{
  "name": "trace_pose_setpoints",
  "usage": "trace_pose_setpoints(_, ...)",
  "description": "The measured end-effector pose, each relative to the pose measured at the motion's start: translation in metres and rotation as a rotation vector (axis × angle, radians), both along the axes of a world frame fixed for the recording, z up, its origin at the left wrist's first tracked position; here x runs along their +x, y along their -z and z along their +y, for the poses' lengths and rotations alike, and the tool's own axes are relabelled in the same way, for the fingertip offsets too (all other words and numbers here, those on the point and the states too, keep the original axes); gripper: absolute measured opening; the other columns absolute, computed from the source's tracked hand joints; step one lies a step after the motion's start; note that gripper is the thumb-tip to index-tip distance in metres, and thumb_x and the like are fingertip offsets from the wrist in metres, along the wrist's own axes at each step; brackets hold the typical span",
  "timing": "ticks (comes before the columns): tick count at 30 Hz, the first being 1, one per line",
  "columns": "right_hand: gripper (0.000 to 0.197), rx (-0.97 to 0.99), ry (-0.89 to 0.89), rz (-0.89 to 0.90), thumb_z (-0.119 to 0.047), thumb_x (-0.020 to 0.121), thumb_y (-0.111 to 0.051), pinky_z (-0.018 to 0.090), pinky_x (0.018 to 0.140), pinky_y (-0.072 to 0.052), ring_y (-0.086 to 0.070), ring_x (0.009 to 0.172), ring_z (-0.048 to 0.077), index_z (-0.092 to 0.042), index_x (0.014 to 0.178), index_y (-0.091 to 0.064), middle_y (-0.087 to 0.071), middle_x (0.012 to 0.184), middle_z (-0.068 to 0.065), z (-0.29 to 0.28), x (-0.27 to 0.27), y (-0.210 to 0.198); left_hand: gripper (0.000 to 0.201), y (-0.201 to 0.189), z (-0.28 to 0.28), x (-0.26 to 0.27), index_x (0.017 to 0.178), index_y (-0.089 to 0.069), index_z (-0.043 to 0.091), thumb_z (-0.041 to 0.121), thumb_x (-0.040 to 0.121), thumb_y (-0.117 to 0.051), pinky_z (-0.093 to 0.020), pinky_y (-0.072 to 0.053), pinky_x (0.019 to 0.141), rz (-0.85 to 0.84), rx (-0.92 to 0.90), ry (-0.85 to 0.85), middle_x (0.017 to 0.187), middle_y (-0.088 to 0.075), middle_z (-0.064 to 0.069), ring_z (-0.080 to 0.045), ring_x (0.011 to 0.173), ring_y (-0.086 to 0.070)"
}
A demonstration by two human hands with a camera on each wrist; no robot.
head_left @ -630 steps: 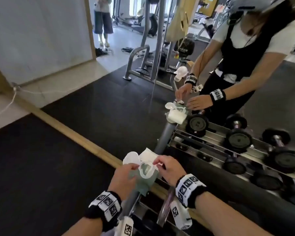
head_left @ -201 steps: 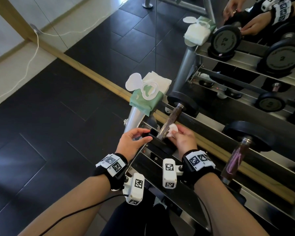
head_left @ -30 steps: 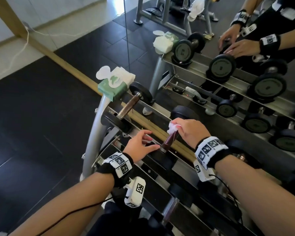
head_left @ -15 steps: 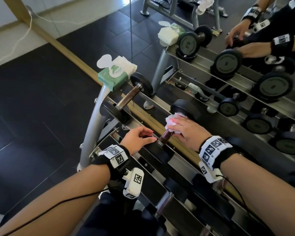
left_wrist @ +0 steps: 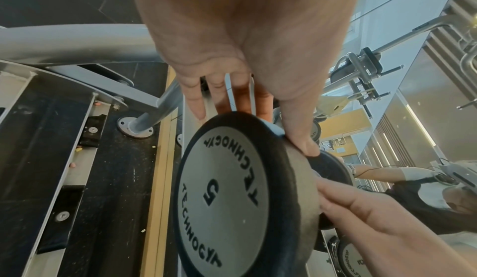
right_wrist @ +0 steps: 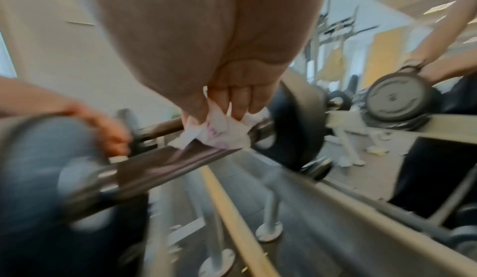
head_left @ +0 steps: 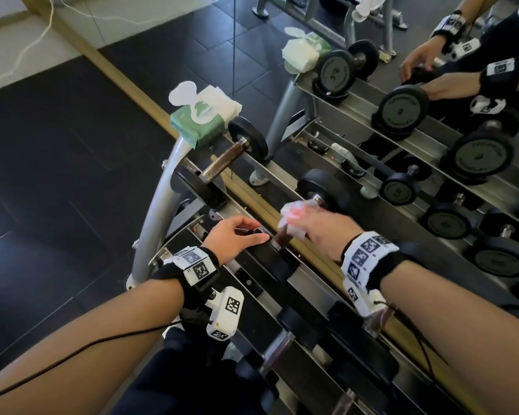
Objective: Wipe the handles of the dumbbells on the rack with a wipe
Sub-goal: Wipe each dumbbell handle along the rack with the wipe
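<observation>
1. Head view: our right hand (head_left: 315, 227) grips the wipe (head_left: 291, 218), fingers curled round the handle (head_left: 282, 239) of the second dumbbell on the top rack (head_left: 309, 280) tier. Left hand (head_left: 232, 239) rests on its near plate, fingers straight, thumb alongside. Wipe pack (head_left: 204, 118) sits at the rack's left end. First dumbbell (head_left: 222, 163) lies apart to the left.
2. Left wrist view: fingers (left_wrist: 224, 97) lie straight over the rim of the plate marked 5 (left_wrist: 227, 199), thumb on the edge. We judge this bracing stops the bar rolling; keep it.
3. Right wrist view: blurred. Wipe (right_wrist: 219, 132) sits near the far collar. We should wrap fully and cover collar to collar.
4. Room: dark rubber floor (head_left: 57, 175), a mirror (head_left: 402, 70) behind the rack.
</observation>
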State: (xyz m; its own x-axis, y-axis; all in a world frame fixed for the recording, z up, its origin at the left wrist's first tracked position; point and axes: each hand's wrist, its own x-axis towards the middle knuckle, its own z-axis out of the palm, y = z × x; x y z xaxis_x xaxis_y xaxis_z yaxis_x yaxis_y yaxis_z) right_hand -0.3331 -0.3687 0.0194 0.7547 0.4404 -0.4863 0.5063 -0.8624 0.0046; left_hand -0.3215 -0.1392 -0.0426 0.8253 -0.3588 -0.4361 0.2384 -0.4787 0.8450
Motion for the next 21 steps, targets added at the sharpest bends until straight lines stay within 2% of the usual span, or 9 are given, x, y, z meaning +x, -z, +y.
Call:
trace_pose_setpoints(3,0.063,0.115,0.2,-0.067,0.001,0.083,-0.059,0.035,0.109,-0.043,-0.037,0.137,0.013,-0.029,0.136,-0.041,-0.038,0.139,-0.006,-0.015,0.003,-0.001,0.029,-0.001,0.0,-0.002,0.102,-0.064,0.04,0.049,0.078,-0.076,-0.041,-0.049,0.102,-0.003,-0.01,-0.005,0.11,-0.066,0.012,-0.009,0.106,-0.062)
trace_pose_setpoints(4,0.063,0.152,0.262,-0.067,0.001,0.086,-0.058,0.035,0.11,-0.043,-0.038,0.138,0.013,-0.027,0.139,-0.039,-0.039,0.141,-0.006,-0.013,-0.001,0.002,0.028,-0.001,0.0,-0.003,0.101,-0.064,0.04,0.049,0.078,-0.076,-0.041,-0.049,0.102,-0.008,-0.014,-0.009,0.11,-0.066,0.011,-0.009,0.106,-0.062)
trace_pose_setpoints(6,0.065,0.177,0.26,-0.056,-0.001,0.087,-0.059,0.038,0.112,-0.042,-0.04,0.138,0.015,-0.027,0.142,-0.034,-0.04,0.143,-0.005,-0.001,-0.012,0.013,0.025,-0.001,0.0,-0.006,0.099,-0.065,0.04,0.046,0.078,-0.077,-0.041,-0.05,0.101,-0.017,-0.035,-0.03,0.108,-0.067,0.01,-0.009,0.105,-0.063)
trace_pose_setpoints(9,0.08,0.113,0.043,0.024,-0.01,0.089,-0.061,0.043,0.124,-0.02,-0.022,0.147,0.017,-0.03,0.153,-0.018,-0.028,0.154,-0.007,0.015,-0.028,0.027,0.025,0.002,-0.001,-0.009,0.097,-0.067,0.039,0.045,0.076,-0.079,-0.038,-0.053,0.098,-0.037,-0.072,-0.072,0.103,-0.07,0.01,-0.008,0.1,-0.066)
trace_pose_setpoints(11,0.085,0.081,0.026,0.103,-0.012,0.09,-0.059,0.05,0.123,-0.008,-0.012,0.149,0.016,-0.035,0.155,-0.008,-0.02,0.156,-0.011,0.011,-0.024,0.024,0.026,0.005,-0.001,-0.011,0.097,-0.067,0.039,0.045,0.076,-0.08,-0.039,-0.056,0.092,-0.04,-0.076,-0.091,0.102,-0.07,0.011,-0.007,0.098,-0.067)
trace_pose_setpoints(14,0.061,0.155,0.145,0.13,-0.019,0.101,-0.046,0.052,0.122,-0.007,-0.014,0.148,0.014,-0.04,0.148,-0.014,-0.023,0.153,-0.012,-0.003,-0.008,0.015,0.027,0.006,-0.002,-0.013,0.099,-0.068,0.037,0.045,0.076,-0.079,-0.037,-0.059,0.082,-0.029,-0.079,-0.11,0.099,-0.07,0.011,-0.009,0.095,-0.068)
trace_pose_setpoints(17,0.051,0.065,0.223,0.143,-0.022,0.107,-0.034,0.04,0.123,-0.005,-0.006,0.151,0.015,-0.03,0.155,-0.017,-0.016,0.163,-0.009,-0.015,0.008,0.008,0.029,0.006,-0.001,-0.013,0.103,-0.068,0.035,0.045,0.078,-0.078,-0.027,-0.055,0.084,-0.032,-0.067,-0.111,0.101,-0.069,0.011,-0.006,0.096,-0.066)
trace_pose_setpoints(19,0.048,0.024,0.198,0.111,-0.02,0.105,-0.038,0.042,0.122,-0.01,-0.01,0.15,0.02,-0.028,0.151,-0.028,-0.02,0.16,-0.007,-0.01,0.009,0.006,0.03,0.004,-0.001,-0.013,0.104,-0.067,0.034,0.046,0.078,-0.078,-0.022,-0.051,0.083,-0.029,-0.06,-0.106,0.102,-0.068,0.011,-0.006,0.097,-0.065)
trace_pose_setpoints(21,0.044,0.025,0.088,-0.01,-0.018,0.094,-0.051,0.05,0.119,-0.024,-0.026,0.141,0.024,-0.031,0.134,-0.04,-0.034,0.145,-0.004,0.004,-0.002,0.008,0.03,0.002,-0.001,-0.014,0.104,-0.066,0.034,0.045,0.079,-0.077,-0.025,-0.053,0.084,-0.02,-0.065,-0.107,0.102,-0.068,0.011,-0.007,0.097,-0.065)
